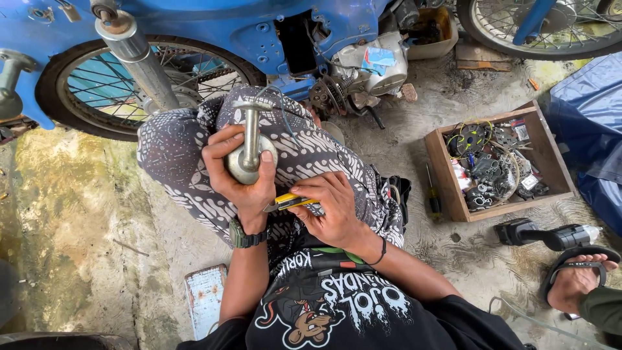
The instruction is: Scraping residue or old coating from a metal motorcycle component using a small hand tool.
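Here the left hand (243, 175) is gripping a round metal part w/ a T-shaped stem (249, 152) over the lap, right hand (334, 207) pinching a yellow-handled tool (291, 201) at its base; part's prob. heavy, stiff, maybe oily, so gripping the body is looking safest.
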